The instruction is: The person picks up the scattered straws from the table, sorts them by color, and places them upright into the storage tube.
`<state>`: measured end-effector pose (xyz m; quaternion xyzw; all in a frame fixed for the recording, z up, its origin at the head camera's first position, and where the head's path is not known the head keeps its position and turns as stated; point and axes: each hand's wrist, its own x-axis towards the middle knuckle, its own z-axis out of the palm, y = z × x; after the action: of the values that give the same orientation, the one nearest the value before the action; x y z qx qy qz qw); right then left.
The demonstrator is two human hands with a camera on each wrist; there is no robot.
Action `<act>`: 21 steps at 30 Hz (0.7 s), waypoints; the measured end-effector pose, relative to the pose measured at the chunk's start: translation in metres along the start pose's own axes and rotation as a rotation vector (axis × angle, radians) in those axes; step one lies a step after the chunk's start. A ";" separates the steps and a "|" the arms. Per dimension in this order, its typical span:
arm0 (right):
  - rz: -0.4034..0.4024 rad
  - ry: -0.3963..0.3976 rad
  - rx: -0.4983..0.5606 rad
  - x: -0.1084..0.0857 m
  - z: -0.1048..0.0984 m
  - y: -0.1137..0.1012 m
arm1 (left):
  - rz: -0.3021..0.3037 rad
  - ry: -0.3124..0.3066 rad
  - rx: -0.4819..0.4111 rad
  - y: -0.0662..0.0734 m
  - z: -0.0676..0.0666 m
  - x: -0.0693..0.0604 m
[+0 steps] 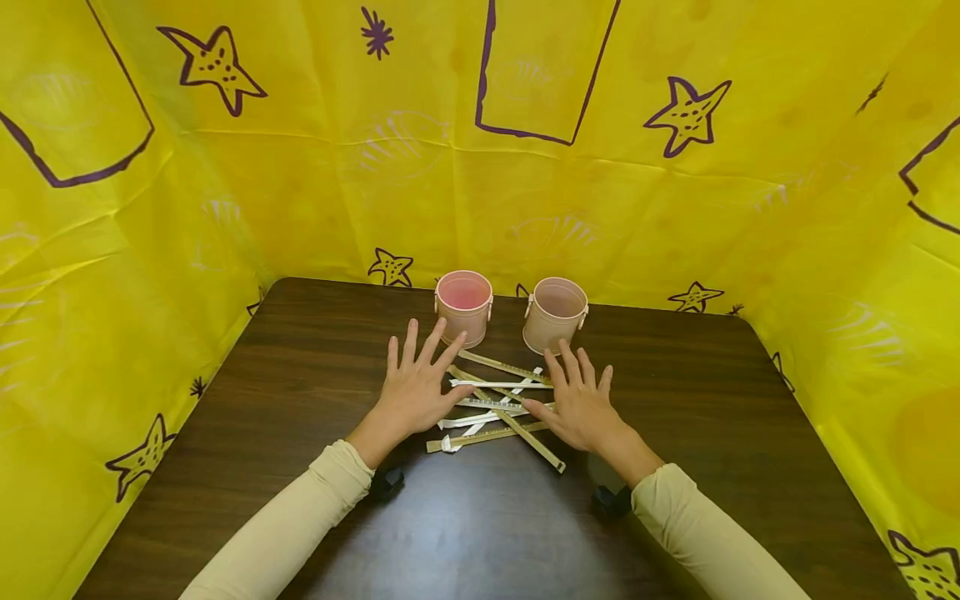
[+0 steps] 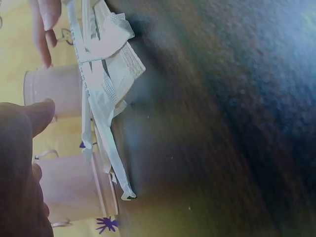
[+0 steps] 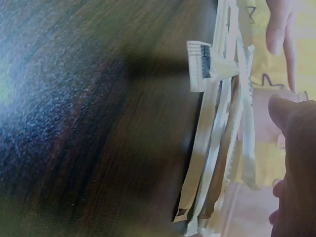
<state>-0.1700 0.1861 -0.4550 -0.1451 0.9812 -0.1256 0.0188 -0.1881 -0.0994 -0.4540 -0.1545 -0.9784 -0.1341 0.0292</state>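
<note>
A loose, crisscrossed pile of long, thin paper-wrapped straws [image 1: 516, 421], some brown and some white with printing, lies on the table. My left hand [image 1: 414, 392] is spread at the pile's left side, palm down, its thumb near the straws. On the other side my right hand [image 1: 583, 410] spreads its fingers the same way, thumb over the right ends. Neither hand grips anything. In the left wrist view, white wrappers [image 2: 114, 143] show beside the thumb; the right wrist view shows brown wrappers [image 3: 197, 173] too. Whether the fingertips touch the straws cannot be told.
Behind the pile stand two small pink buckets with side handles, a left bucket [image 1: 465, 321] and a right bucket [image 1: 551, 329]. A dark wood table [image 1: 300, 333] carries everything. Yellow cloth [image 1: 315, 183] with drawn starfish surrounds it. Dark objects [image 1: 611, 500] show near the wrists.
</note>
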 end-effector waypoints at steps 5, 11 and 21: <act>-0.003 -0.006 0.008 -0.001 0.000 -0.001 | -0.001 0.009 -0.022 -0.001 0.000 0.000; -0.039 0.011 0.003 0.000 -0.002 -0.004 | 0.002 0.044 -0.052 -0.001 -0.002 0.001; -0.154 0.114 0.033 -0.001 -0.007 -0.012 | -0.021 0.180 -0.095 -0.004 -0.010 0.009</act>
<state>-0.1662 0.1772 -0.4452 -0.2126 0.9644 -0.1510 -0.0446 -0.1980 -0.1027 -0.4441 -0.1328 -0.9659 -0.1940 0.1082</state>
